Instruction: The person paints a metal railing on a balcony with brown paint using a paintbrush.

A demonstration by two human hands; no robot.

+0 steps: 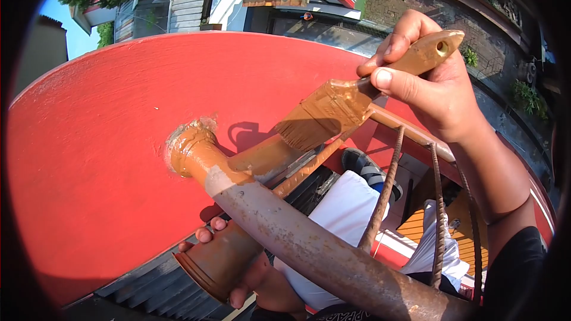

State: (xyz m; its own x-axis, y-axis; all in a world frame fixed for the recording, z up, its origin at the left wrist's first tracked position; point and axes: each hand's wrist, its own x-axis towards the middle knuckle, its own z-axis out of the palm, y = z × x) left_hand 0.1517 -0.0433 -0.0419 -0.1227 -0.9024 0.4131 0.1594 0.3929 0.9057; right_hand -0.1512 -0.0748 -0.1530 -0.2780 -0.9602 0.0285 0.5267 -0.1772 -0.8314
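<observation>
My right hand (425, 80) holds a wide paintbrush (327, 113) by its wooden handle. Brown paint coats the bristles, which point down and left above the metal pipe (285, 217). Near the red wall (95, 137) the pipe's end is wet with brown paint, while its lower length looks dull and rusty. Below the pipe, my left hand (259, 285) is wrapped round a paint-smeared brown cup (223, 261). The cup is tilted, and its contents are hidden. Between brush and pipe there is a visible gap.
Twisted rusty bars (383, 190) run from the large pipe to a thinner brown rail (410, 132). My sandalled foot (372, 172) is beyond them. Dark corrugated sheeting (148, 288) lies under the wall. A street and buildings appear far below.
</observation>
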